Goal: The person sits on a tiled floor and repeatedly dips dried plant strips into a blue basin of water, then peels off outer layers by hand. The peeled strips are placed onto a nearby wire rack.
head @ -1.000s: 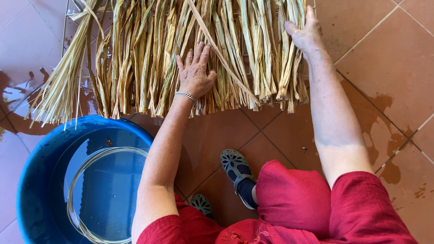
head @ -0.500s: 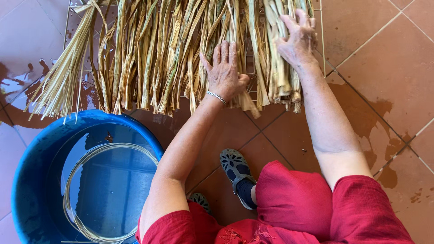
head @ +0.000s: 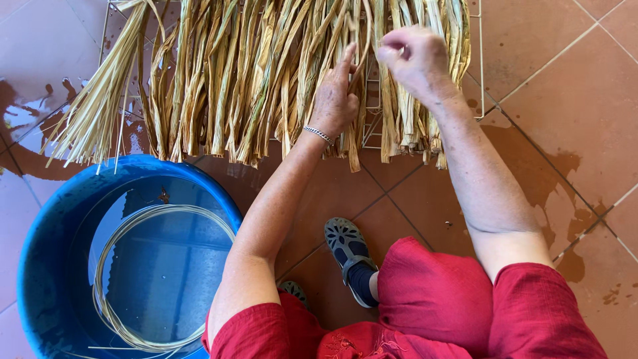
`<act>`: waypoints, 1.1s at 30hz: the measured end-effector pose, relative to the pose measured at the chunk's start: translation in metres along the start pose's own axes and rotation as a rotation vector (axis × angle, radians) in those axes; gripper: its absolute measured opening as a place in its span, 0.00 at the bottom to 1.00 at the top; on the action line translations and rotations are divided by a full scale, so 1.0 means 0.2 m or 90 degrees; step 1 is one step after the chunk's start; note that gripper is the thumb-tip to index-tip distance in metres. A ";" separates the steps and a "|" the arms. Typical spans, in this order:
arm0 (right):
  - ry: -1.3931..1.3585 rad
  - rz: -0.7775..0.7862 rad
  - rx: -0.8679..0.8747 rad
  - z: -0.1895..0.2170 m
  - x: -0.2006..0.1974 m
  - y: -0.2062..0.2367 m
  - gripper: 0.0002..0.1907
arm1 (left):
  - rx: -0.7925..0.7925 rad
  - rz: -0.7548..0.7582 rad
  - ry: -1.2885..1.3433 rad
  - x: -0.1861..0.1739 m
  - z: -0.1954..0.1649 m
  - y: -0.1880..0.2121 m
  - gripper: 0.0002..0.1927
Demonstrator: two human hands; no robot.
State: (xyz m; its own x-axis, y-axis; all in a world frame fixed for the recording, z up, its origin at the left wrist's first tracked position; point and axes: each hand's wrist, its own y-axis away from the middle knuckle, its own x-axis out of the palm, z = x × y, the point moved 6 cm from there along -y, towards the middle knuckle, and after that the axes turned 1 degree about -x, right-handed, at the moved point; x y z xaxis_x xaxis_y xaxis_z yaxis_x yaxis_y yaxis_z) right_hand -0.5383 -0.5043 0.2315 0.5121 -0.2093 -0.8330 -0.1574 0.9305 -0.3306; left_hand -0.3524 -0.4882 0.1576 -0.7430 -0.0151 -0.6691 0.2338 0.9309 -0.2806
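Long pale dried leaf strips lie side by side on a white wire rack on the tiled floor. My left hand rests on the strips near the middle, fingers stretched up along one strip. My right hand is just to its right, raised a little, fingers pinched on a thin strip that curves up from the pile. A gap between the two hands shows bare rack wires.
A blue tub of water stands at the lower left, with a coil of thin cane in it. Wet patches mark the terracotta tiles. My sandalled foot and red clothing fill the bottom.
Both hands have moved toward the middle of the pile. My right hand went from lying flat on the strips to pinching one strip, and a gap has opened between the strips.
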 end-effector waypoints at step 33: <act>-0.037 0.003 -0.166 0.12 0.24 -0.08 0.09 | 0.188 0.060 -0.208 0.02 -0.23 0.25 0.15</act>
State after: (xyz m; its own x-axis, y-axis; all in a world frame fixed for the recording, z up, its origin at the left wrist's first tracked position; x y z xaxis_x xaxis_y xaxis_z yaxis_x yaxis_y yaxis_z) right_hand -0.4918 -0.5230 0.2078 0.5567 -0.1807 -0.8108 -0.3687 0.8209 -0.4361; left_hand -0.3717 -0.4246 0.1728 -0.4833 -0.0939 -0.8704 0.4951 0.7906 -0.3602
